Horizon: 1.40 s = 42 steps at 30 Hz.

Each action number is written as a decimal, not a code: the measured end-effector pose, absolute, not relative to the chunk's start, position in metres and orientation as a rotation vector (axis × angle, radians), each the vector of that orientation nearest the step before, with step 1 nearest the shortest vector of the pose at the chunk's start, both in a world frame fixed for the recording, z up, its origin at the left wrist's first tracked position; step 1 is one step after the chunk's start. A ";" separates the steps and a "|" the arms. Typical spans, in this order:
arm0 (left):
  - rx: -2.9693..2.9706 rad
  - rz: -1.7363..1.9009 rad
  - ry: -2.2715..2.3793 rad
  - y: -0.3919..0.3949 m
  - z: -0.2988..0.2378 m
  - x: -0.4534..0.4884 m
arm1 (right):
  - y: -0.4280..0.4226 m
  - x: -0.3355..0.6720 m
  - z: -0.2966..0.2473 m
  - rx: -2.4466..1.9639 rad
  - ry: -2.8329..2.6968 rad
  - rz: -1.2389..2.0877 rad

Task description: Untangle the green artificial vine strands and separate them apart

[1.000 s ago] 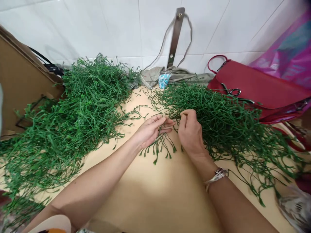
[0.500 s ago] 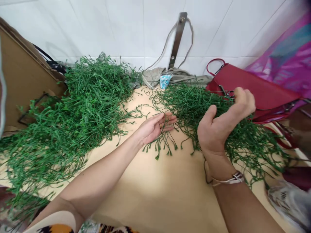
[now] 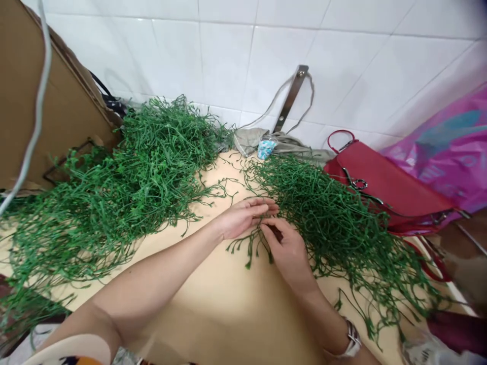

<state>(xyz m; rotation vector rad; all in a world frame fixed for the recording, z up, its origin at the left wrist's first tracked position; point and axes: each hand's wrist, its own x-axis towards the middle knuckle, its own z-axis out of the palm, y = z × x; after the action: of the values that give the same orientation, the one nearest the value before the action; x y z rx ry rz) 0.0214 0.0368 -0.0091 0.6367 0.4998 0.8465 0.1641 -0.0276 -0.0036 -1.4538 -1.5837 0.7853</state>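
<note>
Two heaps of green plastic plant sprigs lie on a beige table: a large left heap and a right heap. My left hand rests between them, palm partly up, fingers curled round a small bunch of sprigs whose ends trail toward me. My right hand lies just below and right of it, fingertips pinched at that same bunch, at the right heap's near edge.
A red handbag with scissors on it sits at the right, a pink plastic bag behind it. A brown cardboard sheet leans at the left. A grey cloth bag and small blue-white cup stand against the tiled wall.
My right hand came down from above the right heap and back to the bunch in my left hand. The camera tilted, showing more wall.
</note>
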 end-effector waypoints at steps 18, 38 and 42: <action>1.588 0.735 0.872 0.019 0.003 0.017 | -0.018 0.174 0.012 -1.300 -1.222 0.998; 1.224 0.846 0.836 -0.019 0.000 -0.022 | -0.006 0.201 0.029 -1.395 -1.706 0.575; 1.198 0.958 0.914 -0.014 0.001 -0.021 | 0.003 0.223 0.062 -1.436 -1.465 -0.223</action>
<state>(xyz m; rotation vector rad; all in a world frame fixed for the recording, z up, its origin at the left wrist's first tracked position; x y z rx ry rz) -0.0212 -0.0141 0.0013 1.1979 0.9142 0.9582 0.2233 0.0027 0.0619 -1.4363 -1.4654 -0.2234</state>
